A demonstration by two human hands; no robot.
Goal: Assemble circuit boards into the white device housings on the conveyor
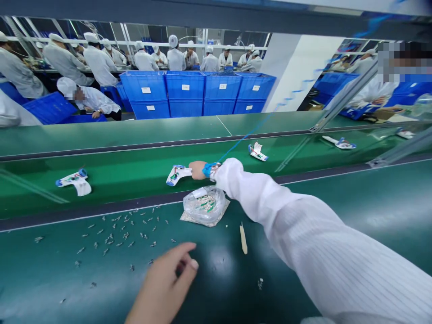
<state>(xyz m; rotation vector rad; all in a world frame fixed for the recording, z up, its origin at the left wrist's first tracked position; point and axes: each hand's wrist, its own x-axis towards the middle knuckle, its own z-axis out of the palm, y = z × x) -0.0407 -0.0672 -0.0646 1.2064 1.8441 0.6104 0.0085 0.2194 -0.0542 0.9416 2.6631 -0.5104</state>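
Note:
My right hand [197,170] reaches out over the green conveyor belt [135,175] and is closed on a white and blue gun-shaped device [177,174] lying on it. A blue wrist strap [208,169] with a coiled cord sits on that wrist. My left hand [165,285] hovers low over the near bench, thumb and fingers pinched together; what they hold, if anything, I cannot make out. Several small metal parts [124,229] lie scattered in front of it. A clear plastic bag of small parts [204,205] rests between my hands.
More white and blue devices lie on the belt at the left [74,181], right of centre [258,152] and far right [339,142]. A small cream stick [243,238] lies on the bench. Blue crates [185,93] and white-coated workers [97,63] stand beyond.

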